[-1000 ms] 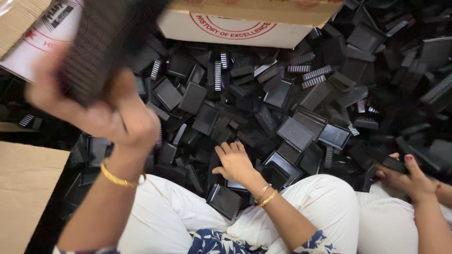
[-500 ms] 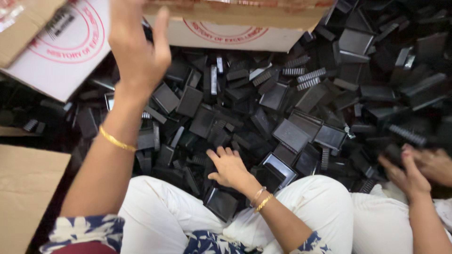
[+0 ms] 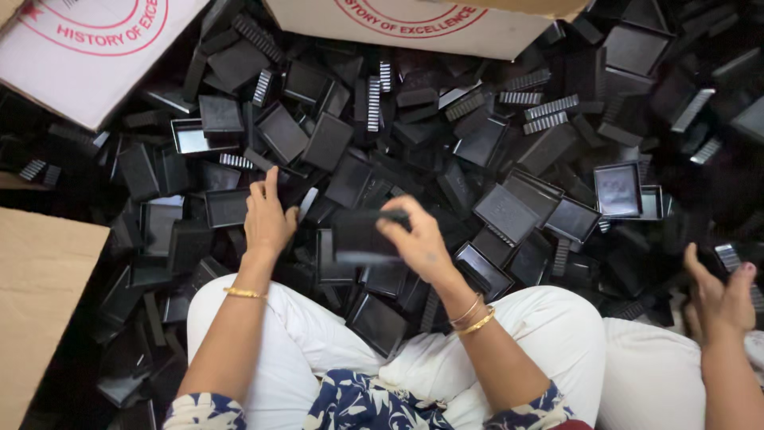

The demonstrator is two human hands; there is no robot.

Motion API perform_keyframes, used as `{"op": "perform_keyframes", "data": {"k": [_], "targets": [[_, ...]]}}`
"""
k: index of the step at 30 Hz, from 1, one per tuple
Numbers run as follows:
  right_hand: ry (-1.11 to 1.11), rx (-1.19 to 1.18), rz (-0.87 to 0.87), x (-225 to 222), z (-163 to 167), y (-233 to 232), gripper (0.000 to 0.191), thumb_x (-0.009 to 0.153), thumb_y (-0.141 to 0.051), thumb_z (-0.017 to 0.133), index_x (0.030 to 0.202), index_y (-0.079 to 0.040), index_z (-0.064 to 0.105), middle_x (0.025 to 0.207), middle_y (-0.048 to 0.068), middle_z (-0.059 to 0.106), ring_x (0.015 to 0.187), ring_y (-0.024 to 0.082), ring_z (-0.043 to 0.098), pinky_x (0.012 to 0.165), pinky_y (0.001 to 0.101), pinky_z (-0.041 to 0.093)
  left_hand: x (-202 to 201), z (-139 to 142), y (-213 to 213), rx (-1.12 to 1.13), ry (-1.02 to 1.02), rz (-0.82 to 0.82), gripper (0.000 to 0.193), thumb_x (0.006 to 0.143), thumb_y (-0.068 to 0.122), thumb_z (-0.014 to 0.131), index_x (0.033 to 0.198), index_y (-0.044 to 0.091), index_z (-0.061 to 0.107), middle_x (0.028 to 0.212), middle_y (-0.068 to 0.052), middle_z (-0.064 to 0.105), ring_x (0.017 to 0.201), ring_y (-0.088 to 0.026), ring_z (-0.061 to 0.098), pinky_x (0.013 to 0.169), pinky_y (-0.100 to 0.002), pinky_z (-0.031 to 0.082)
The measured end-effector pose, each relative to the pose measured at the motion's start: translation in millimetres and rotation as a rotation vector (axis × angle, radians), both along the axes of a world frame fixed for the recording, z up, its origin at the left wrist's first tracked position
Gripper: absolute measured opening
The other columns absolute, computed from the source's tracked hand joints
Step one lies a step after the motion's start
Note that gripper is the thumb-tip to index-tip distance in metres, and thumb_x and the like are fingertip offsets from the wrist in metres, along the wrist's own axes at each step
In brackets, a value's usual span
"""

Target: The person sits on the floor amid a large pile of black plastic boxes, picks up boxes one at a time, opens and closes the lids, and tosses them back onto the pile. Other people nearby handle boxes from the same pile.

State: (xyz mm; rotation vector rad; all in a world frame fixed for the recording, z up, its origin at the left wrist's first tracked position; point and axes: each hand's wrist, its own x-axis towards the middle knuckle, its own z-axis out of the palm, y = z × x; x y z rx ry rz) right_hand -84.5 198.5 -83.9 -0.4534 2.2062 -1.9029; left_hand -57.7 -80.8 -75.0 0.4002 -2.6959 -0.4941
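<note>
Between your knees and the heap, your right hand (image 3: 418, 239) is pinching a flat black plastic tray (image 3: 362, 236) by its right edge, fingers closed around it. Just left of that tray, your left hand (image 3: 267, 219) is resting open on the pile of black trays (image 3: 509, 159), gripping nothing. Far right, another person's hand (image 3: 720, 299) is reaching in.

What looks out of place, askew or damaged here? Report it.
Nothing looks broken. The small black plastic trays lie in a loose jumbled heap on the floor, tilted every way among black ribbed comb-like strips, not stacked. The right hand holds one blurred black tray; the left hand rests on the heap.
</note>
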Motion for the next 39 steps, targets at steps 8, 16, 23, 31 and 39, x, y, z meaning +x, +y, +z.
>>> {"op": "perform_keyframes", "data": {"k": [8, 16, 23, 31, 39], "targets": [[-0.597, -0.837, 0.032, -17.0, 22.5, 13.3, 0.039, 0.097, -0.028, 0.056, 0.136, -0.027, 0.051, 0.133, 0.002, 0.060, 0.123, 0.026, 0.060, 0.096, 0.0534, 0.055, -9.2, -7.2, 2.9, -0.503, 0.040, -0.065, 0.035, 0.089, 0.027, 0.080, 0.114, 0.011, 0.060, 0.115, -0.008, 0.059, 0.114, -0.029, 0.053, 0.099, -0.047, 0.037], [-0.812, -0.904, 0.030, -16.0, -2.6, 6.2, 0.037, 0.090, -0.032, 0.070, 0.124, -0.019, 0.062, 0.131, 0.006, 0.066, 0.123, 0.026, 0.062, 0.103, 0.0487, 0.049, -9.7, -3.4, 15.1, -0.385, 0.076, -0.079, 0.029, 0.077, 0.028, 0.080, 0.098, 0.011, 0.070, 0.110, -0.009, 0.064, 0.114, -0.031, 0.052, 0.093, -0.049, 0.038], [-0.757, -1.200, -0.048, -22.5, -30.6, 2.5, 0.038, 0.084, -0.026, 0.073, 0.116, -0.006, 0.066, 0.121, 0.011, 0.069, 0.114, 0.027, 0.065, 0.107, 0.0437, 0.046, 13.3, -2.7, 30.2, 1.367, 0.443, -0.176, 0.025, 0.105, 0.022, 0.065, 0.120, 0.002, 0.062, 0.111, -0.009, 0.067, 0.101, -0.022, 0.062, 0.092, -0.039, 0.049], [-0.395, -0.863, 0.088, 0.1, -35.3, -14.0, 0.059, 0.090, -0.010, 0.078, 0.139, -0.003, 0.045, 0.130, 0.012, 0.060, 0.124, 0.023, 0.055, 0.112, 0.0401, 0.039, 25.6, 15.0, 92.9, 1.856, 0.404, -0.252, 0.030, 0.107, 0.026, 0.053, 0.122, 0.002, 0.061, 0.119, -0.011, 0.068, 0.112, -0.022, 0.065, 0.101, -0.039, 0.052], [-0.259, -0.708, 0.387, 10.8, 13.3, -5.1, 0.113, 0.074, 0.010, 0.077, 0.163, -0.023, 0.015, 0.150, 0.009, 0.043, 0.136, 0.023, 0.048, 0.113, 0.0402, 0.045, 44.8, 28.9, 111.3, 0.611, 0.438, -0.430, 0.026, 0.105, 0.015, 0.057, 0.130, 0.006, 0.060, 0.145, -0.018, 0.051, 0.136, -0.030, 0.050, 0.116, -0.040, 0.040]]}}
